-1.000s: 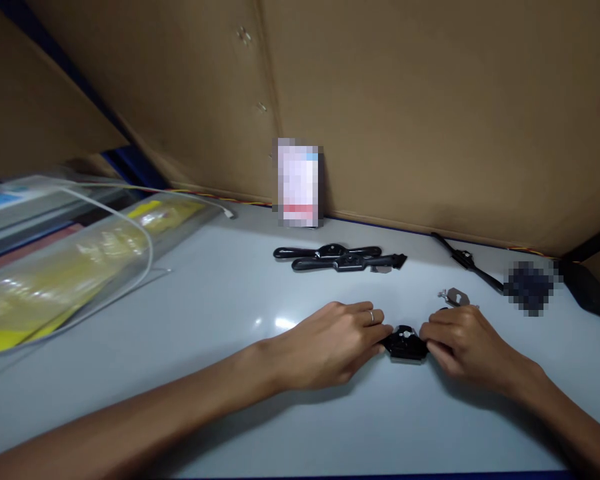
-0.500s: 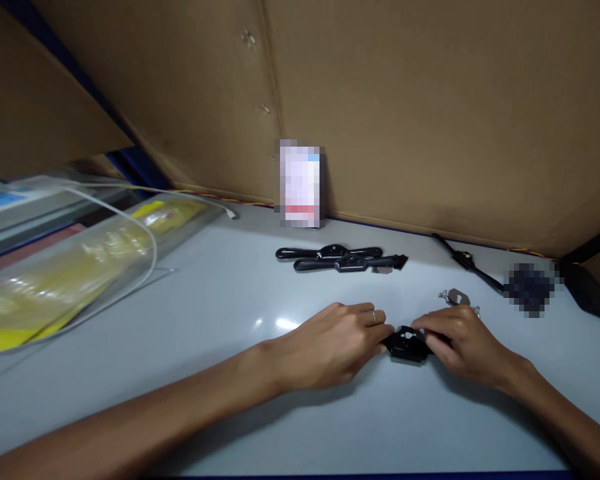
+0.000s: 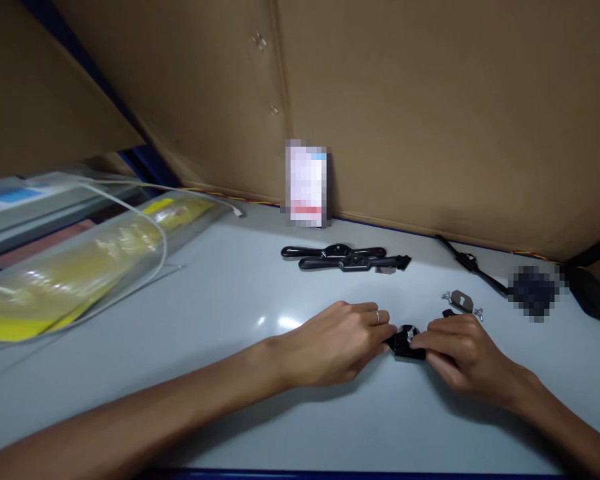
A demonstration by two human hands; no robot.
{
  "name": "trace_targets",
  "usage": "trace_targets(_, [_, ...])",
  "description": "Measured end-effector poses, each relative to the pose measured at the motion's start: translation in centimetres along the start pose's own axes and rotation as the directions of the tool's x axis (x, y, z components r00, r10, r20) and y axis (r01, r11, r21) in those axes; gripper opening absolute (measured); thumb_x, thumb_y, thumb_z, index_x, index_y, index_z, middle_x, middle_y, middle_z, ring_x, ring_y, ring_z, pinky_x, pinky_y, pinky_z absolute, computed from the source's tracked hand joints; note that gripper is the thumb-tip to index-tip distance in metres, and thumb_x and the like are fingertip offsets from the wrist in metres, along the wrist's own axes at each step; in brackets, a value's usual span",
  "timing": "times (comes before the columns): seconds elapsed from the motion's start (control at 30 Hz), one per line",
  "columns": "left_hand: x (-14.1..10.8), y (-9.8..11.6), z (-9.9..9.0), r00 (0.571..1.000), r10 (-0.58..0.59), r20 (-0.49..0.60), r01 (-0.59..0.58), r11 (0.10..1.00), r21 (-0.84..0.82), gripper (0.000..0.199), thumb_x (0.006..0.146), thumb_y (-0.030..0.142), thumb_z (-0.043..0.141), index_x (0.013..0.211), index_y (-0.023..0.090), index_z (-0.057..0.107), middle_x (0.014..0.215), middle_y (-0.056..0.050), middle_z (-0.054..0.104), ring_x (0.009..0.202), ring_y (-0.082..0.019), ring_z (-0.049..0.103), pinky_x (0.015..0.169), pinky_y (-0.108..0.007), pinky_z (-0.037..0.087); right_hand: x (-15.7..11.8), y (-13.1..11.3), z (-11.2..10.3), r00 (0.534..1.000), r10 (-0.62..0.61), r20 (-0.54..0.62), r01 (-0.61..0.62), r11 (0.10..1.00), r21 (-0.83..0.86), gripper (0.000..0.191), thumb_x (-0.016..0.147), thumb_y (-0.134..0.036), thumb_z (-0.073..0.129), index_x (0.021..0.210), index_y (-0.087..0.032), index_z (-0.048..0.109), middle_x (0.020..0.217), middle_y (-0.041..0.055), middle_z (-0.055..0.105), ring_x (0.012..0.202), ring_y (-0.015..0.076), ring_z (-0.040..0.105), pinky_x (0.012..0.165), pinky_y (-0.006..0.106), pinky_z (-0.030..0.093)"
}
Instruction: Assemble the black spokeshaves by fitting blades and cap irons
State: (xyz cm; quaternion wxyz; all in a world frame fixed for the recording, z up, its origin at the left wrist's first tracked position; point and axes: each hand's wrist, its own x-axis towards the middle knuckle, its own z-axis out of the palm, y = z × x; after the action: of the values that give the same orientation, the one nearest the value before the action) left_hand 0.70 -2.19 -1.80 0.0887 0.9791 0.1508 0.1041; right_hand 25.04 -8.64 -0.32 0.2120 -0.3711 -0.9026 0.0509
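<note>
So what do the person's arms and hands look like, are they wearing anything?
The left hand wears a thin, silvery ring on one finger. No ring shows on the right hand. Neither wears a glove, and no sleeve or watch shows on the left arm or right arm.

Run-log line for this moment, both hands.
left hand: holding black tool by end | right hand: at silver piece on tool | beyond right hand: metal plate

The left hand [image 3: 347,343] wears a seemingly silver ring [image 3: 378,317]
</note>
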Motion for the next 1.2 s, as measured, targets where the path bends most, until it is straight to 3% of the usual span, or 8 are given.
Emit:
trace_targets(0.13, [0.0,0.0,-0.1,1.0,0.001,-0.002,-0.001,1.0,-0.006,0.015,0.102,0.02,0.052,0.107,0.016,0.066,0.091,-0.003,0.067,0.084,-0.021,0.063,0.064,-0.035,0.047,-0.1,0.2,0.3,0.998,0.059,-0.008,-0.059,0.998,-0.001,0.036,0.089,-0.009,0.045,0.105,-0.017,0.076,0.071,0.0042,0.072,0.058,0.0159,0.062,0.055,0.03,0.042])
trace_targets(0.33, [0.0,0.0,0.0,1.0,0.008,-0.013,-0.008,1.0,-0.003,0.017,0.1,0.019,0.054,0.113,0.017,0.066,0.09,-0.003,0.067,0.083,-0.021,0.063,0.065,-0.035,0.047,-0.3,0.5,0.3,0.986,0.168,-0.012,-0.168,0.985,-0.045,0.032,0.089,-0.011,0.043,0.084,-0.019,0.073,0.071,0.0038,0.072,0.06,0.0156,0.062,0.059,0.03,0.042])
trace_targets(0.6, [0.0,-0.1,-0.1,1.0,0.012,-0.016,-0.012,1.0,-0.005,0.017,0.101,0.018,0.053,0.112,0.017,0.066,0.088,-0.002,0.067,0.082,-0.021,0.063,0.064,-0.035,0.047,0.2,-0.3,-0.2,0.988,0.151,0.025,-0.147,0.982,-0.118,0.027,0.09,-0.012,0.044,0.08,-0.017,0.07,0.066,0.0029,0.067,0.056,0.0147,0.058,0.058,0.031,0.037])
trace_targets(0.8, [0.0,0.0,-0.2,1.0,0.001,-0.009,-0.001,1.0,-0.026,0.018,0.101,0.019,0.054,0.113,0.017,0.066,0.089,-0.003,0.067,0.082,-0.02,0.064,0.064,-0.034,0.048,0.4,-0.4,0.2,0.992,0.127,-0.008,-0.125,0.962,-0.241,0.037,0.103,-0.03,0.047,0.072,-0.018,0.063,0.058,0.0006,0.06,0.05,0.013,0.051,0.054,0.031,0.028])
trace_targets(1.07, [0.1,0.2,0.1,1.0,-0.021,-0.008,0.021,0.999,-0.037,0.017,0.101,0.018,0.051,0.108,0.016,0.066,0.087,-0.003,0.066,0.077,-0.019,0.064,0.062,-0.031,0.047,0.8,-1.1,1.9,0.988,0.147,-0.049,-0.155,0.947,-0.283,0.038,0.101,-0.019,0.043,0.065,-0.018,0.057,0.053,-0.0002,0.059,0.044,0.0114,0.045,0.054,0.032,0.023])
trace_targets(1.2, [0.1,0.2,0.0,1.0,-0.02,-0.011,0.02,0.999,-0.042,0.019,0.1,0.017,0.049,0.109,0.016,0.066,0.086,-0.003,0.067,0.076,-0.019,0.064,0.062,-0.031,0.047,1.0,-1.2,2.2,0.97,0.235,-0.057,-0.241,0.946,-0.215,0.038,0.099,-0.02,0.043,0.062,-0.019,0.055,0.05,-0.0013,0.055,0.043,0.01,0.038,0.053,0.031,0.021])
